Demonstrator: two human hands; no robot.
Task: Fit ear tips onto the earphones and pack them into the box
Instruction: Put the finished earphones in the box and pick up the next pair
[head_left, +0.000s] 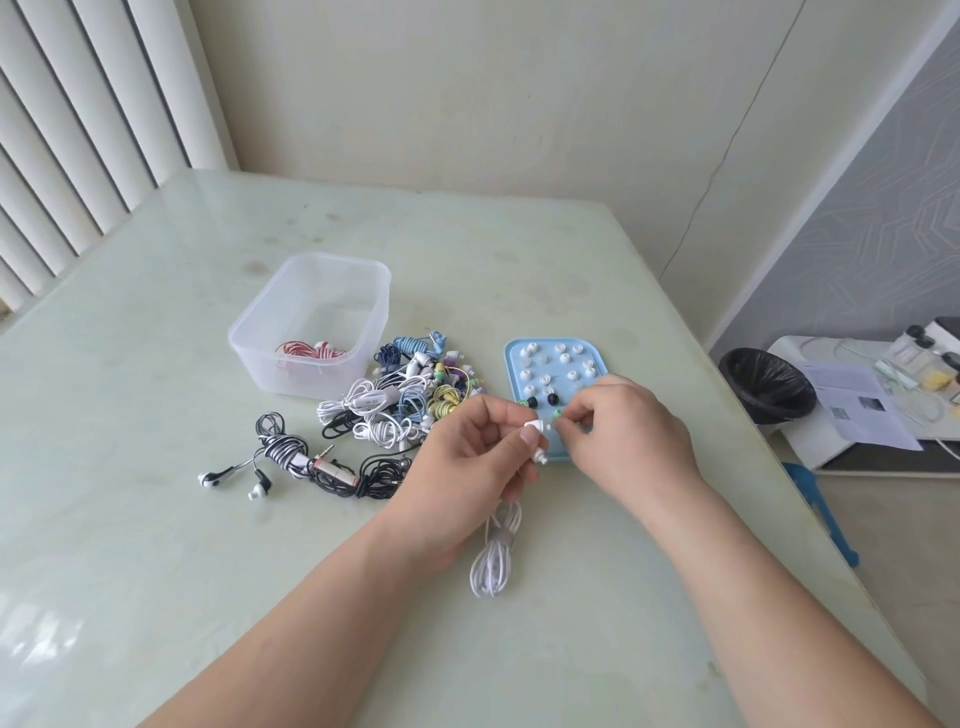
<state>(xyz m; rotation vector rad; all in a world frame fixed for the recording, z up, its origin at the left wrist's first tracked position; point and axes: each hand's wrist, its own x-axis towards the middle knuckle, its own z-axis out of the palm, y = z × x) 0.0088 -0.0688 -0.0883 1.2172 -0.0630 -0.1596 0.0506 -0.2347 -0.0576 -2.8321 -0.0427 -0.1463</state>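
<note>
My left hand (475, 452) pinches a white earbud (536, 427) between thumb and fingers, and its coiled white cable (493, 553) hangs below onto the table. My right hand (623, 441) pinches a small green ear tip (557, 414) right beside the earbud's nozzle. Both hands hover over the near edge of a light blue tray (597, 358) that carries several white ear tips (558, 364) and a few black and green ones. A clear plastic box (311, 322) at the left holds one red-and-white earphone (309, 349).
A pile of tangled earphones (410, 395) in white, blue, yellow and black lies between box and tray. A black-and-white pair (270, 457) lies nearer left. The table's right edge drops to a floor with a black bin (769, 384) and papers.
</note>
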